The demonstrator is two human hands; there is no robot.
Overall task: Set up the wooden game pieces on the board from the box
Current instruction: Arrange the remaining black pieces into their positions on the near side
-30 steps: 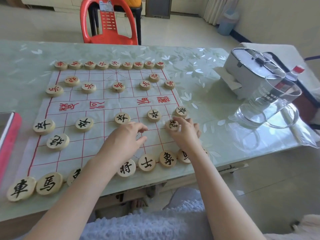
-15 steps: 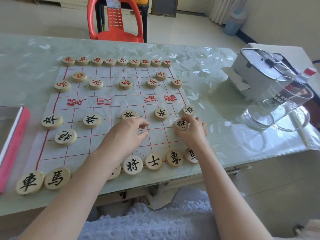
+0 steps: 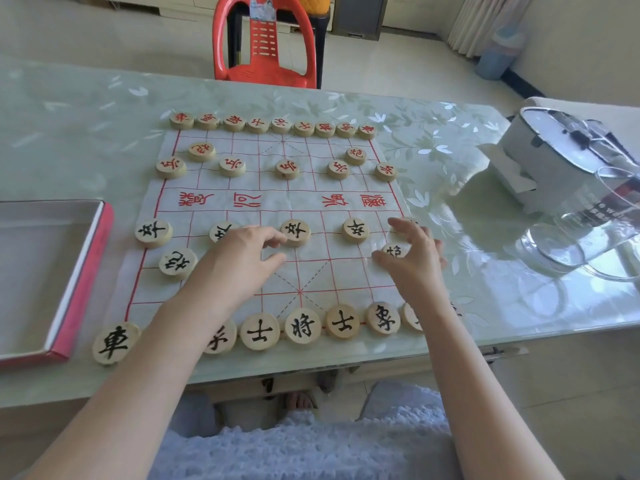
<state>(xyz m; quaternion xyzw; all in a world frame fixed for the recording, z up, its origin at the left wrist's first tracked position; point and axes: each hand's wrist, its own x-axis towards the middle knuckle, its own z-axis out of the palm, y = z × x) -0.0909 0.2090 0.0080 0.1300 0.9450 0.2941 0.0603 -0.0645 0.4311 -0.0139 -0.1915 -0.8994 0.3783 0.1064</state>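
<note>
Beside the board (image 3: 291,202), glass pitcher (image 3: 588,233).

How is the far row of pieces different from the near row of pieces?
The far row bears red characters, the near row black ones. The far row shows whole; forearms hide part of the near row. Both are pale round wooden discs lying flat.

We note bright daylight, glare on the glossy table (image 3: 485,299) at right, soft shadows beneath the glass jug (image 3: 588,230). Wide-angle bending at edges; overall slightly soft focus.
</note>
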